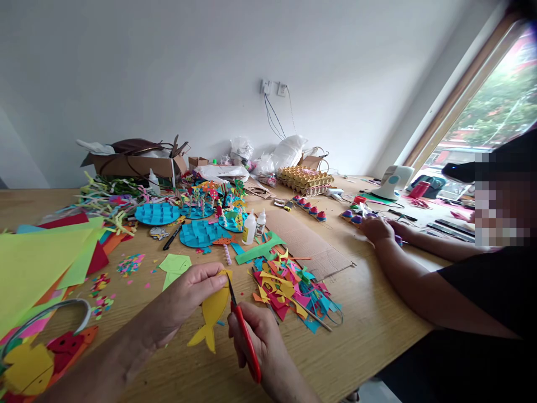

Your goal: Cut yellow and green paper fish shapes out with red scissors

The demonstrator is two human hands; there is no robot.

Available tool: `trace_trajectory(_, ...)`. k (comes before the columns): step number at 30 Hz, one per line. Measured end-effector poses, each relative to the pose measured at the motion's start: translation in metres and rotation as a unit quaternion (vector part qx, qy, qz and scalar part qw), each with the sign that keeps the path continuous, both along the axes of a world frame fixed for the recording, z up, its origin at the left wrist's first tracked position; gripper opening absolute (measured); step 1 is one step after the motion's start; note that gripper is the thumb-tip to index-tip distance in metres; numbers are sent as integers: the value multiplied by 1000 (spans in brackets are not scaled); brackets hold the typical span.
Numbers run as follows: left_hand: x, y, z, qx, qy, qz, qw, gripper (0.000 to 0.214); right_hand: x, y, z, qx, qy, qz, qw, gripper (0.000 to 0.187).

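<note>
Yellow is the paper fish point(212, 313), held just above the near part of the wooden table point(369, 336), between the person's two hands. The left hand point(188, 296) has it by the upper end. The thumb and fingers are closed in a pinch on the paper, and the rest of the shape hangs free below them. The fish's long axis runs on a slant, with the head end up and away under the left thumb. The forked tail points down, towards the person and a little to the left.

The right hand point(255, 341) lies just right of the fish and slightly nearer the body, its fingers curled tight around the red handles of the scissors point(244, 333). The dark blades point up and away, almost parallel to the fish's long axis. They meet its right edge close to the left thumb and look nearly together, though the exact gap is hard to tell. So the paper lies to the left of the blades, and the left hand is nearer to the cutting point.

Beyond the hands sits a heap of coloured scraps point(289, 291), with glue bottles point(249, 228), blue discs point(157, 214) and a cardboard sheet point(306, 243) further back. Large paper sheets point(42, 257) spread out at the left. At the right a co-worker's hand point(377, 229) rests on the table among small pieces, well apart from the fish.
</note>
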State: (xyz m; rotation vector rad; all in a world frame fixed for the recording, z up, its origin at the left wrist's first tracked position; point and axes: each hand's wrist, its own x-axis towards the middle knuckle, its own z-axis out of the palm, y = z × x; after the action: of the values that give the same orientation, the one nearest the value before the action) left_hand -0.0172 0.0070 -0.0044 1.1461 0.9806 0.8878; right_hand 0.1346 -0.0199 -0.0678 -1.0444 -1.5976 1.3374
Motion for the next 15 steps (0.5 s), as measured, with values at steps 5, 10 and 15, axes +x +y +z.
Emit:
trace_trajectory(5, 3, -2, 0, -20, -7, 0, 1000, 16, -1, 0, 0, 13, 3, -1, 1000, 41)
trace_trajectory(10, 4, -4, 4, -23, 13, -3, 1000, 20, -1, 1, -2, 11, 10, 0, 1000, 41)
trace_trajectory(15, 1, -3, 7, -18, 27, -34, 999, 23, -1, 1, -4, 12, -3, -4, 1000, 42)
